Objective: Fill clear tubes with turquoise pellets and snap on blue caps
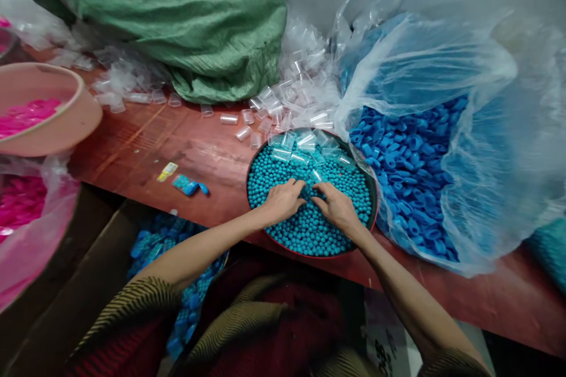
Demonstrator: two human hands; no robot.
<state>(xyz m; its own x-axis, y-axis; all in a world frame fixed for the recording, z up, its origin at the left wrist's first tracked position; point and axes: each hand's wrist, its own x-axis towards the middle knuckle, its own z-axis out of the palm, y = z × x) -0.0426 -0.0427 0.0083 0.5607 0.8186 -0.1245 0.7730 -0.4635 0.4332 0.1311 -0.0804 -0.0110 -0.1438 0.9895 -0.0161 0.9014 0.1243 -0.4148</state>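
A round dark tray with a red rim (pixel 375 212) holds many small turquoise beads (pixel 305 232). Several clear plastic tubes (pixel 306 141) lie on the beads at its far side. My left hand (pixel 285 197) is over the middle of the beads, its fingers curled and the thumb facing the forefinger. Opposite it, my right hand (pixel 335 207) is bent the same way, with a narrow gap between the two hands. Whatever lies between the fingertips blends with the beads, so I cannot make it out.
Right of the tray, a clear bag (pixel 481 188) spills blue plastic caps (pixel 407 159). Loose clear tubes (pixel 296 88) lie behind, beside a green sack (pixel 198 23). A filled bead tube (pixel 186 184) rests on the red table (pixel 221 153). Far left is a pink basin (pixel 84 112).
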